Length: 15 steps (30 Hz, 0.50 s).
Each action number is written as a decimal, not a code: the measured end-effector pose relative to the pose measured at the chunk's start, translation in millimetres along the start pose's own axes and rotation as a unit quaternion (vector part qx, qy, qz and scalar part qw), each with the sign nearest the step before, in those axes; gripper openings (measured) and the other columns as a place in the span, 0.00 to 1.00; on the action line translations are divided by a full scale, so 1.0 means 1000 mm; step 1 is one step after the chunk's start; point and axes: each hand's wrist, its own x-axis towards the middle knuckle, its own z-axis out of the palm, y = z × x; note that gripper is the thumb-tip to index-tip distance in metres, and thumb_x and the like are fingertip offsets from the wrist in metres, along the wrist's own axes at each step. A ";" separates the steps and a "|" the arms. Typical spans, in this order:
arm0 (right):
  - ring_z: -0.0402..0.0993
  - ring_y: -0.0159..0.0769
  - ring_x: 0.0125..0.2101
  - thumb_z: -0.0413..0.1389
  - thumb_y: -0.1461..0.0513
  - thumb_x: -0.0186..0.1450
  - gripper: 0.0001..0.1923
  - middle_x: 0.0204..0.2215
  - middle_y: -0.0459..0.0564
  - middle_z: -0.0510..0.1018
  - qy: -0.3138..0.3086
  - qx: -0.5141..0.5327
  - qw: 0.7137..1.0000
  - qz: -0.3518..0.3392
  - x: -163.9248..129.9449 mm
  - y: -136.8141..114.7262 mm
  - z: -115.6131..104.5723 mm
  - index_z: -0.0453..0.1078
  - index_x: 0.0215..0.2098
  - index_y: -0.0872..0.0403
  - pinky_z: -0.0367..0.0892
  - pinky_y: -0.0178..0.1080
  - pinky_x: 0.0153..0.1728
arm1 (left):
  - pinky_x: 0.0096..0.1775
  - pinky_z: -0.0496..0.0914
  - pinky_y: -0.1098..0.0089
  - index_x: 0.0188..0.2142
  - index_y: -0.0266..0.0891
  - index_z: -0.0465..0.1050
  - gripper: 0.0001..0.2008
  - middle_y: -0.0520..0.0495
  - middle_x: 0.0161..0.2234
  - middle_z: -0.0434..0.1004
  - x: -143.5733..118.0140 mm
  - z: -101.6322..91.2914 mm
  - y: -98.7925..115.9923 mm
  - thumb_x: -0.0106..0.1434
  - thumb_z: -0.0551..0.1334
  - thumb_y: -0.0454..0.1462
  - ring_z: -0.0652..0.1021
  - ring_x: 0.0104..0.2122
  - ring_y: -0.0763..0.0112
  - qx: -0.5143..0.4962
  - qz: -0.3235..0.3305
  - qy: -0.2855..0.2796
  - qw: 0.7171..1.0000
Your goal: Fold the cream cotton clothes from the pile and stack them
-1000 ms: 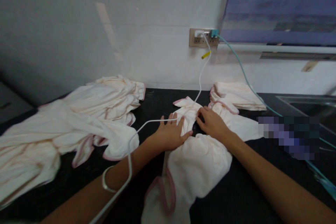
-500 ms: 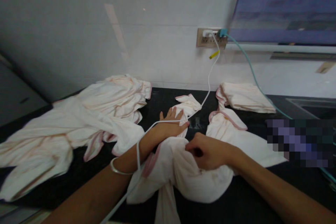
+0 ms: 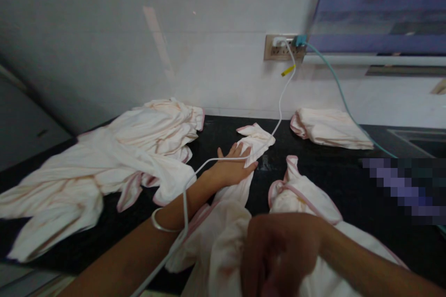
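A white cloth garment (image 3: 233, 195) with pink edging lies crumpled across the black counter in front of me. My left hand (image 3: 233, 167) rests flat on its far part, fingers spread, pressing it against the counter. Close to me, my right hand (image 3: 282, 250) is closed in a fist on the near part of the cloth, bunching it up. Another stretch of white cloth with a pink trim (image 3: 303, 190) spreads out to the right, partly behind my right hand; I cannot tell whether it is the same piece. A white cable (image 3: 205, 162) runs over my left wrist and forearm.
A heap of white, pink-edged cloths (image 3: 139, 148) covers the left of the counter (image 3: 348, 176). One folded cloth (image 3: 331, 127) lies against the back wall. The wall socket (image 3: 284, 48) holds a white plug and a teal plug with a teal cable (image 3: 337, 88). A blurred patch hides the right side.
My right hand has moved toward me, drawing the near part of the cloth along. The cloth on the right has shifted nearer, away from the folded one. My left hand stays flat in place.
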 end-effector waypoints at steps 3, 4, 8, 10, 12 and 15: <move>0.69 0.28 0.17 0.52 0.36 0.65 0.32 0.21 0.46 0.75 0.246 -0.049 0.968 -0.025 -0.022 -0.002 -0.019 0.71 0.31 0.57 0.62 0.30 0.19 | 0.63 0.44 0.27 0.72 0.41 0.52 0.32 0.35 0.74 0.44 0.000 -0.001 -0.001 0.74 0.47 0.51 0.47 0.73 0.46 -0.006 0.014 0.014 1.000; 0.66 0.27 0.17 0.52 0.40 0.67 0.28 0.20 0.45 0.73 0.364 -0.115 0.924 -0.026 -0.028 -0.002 -0.027 0.70 0.29 0.56 0.59 0.30 0.19 | 0.63 0.46 0.28 0.71 0.42 0.55 0.30 0.35 0.74 0.46 0.001 0.000 -0.002 0.74 0.48 0.50 0.49 0.73 0.47 -0.011 0.025 0.022 0.999; 0.57 0.24 0.20 0.57 0.57 0.66 0.19 0.17 0.41 0.66 0.619 -0.392 0.681 0.000 -0.040 0.009 -0.052 0.63 0.20 0.55 0.49 0.31 0.23 | 0.65 0.56 0.40 0.64 0.39 0.65 0.24 0.35 0.69 0.61 0.003 0.004 -0.002 0.73 0.52 0.44 0.61 0.69 0.53 -0.041 0.082 0.088 0.992; 0.52 0.23 0.19 0.56 0.58 0.65 0.22 0.14 0.39 0.59 0.637 -0.414 0.650 0.004 -0.039 0.015 -0.057 0.57 0.16 0.54 0.46 0.33 0.23 | 0.63 0.63 0.50 0.58 0.37 0.70 0.19 0.36 0.62 0.71 0.005 0.005 0.001 0.71 0.54 0.39 0.70 0.63 0.55 -0.058 0.102 0.115 0.986; 0.47 0.23 0.18 0.55 0.56 0.66 0.26 0.13 0.37 0.51 0.650 -0.393 0.650 -0.014 -0.036 0.019 -0.058 0.50 0.15 0.53 0.43 0.34 0.23 | 0.59 0.69 0.57 0.52 0.37 0.74 0.15 0.37 0.54 0.77 0.004 0.004 0.006 0.69 0.55 0.36 0.76 0.56 0.57 -0.075 0.102 0.133 0.983; 0.42 0.23 0.18 0.53 0.53 0.68 0.29 0.14 0.37 0.45 0.661 -0.356 0.659 -0.049 -0.034 0.019 -0.054 0.44 0.15 0.51 0.40 0.36 0.22 | 0.52 0.72 0.62 0.46 0.37 0.75 0.13 0.40 0.47 0.80 0.001 0.000 0.014 0.68 0.54 0.34 0.79 0.49 0.58 -0.103 0.106 0.149 0.978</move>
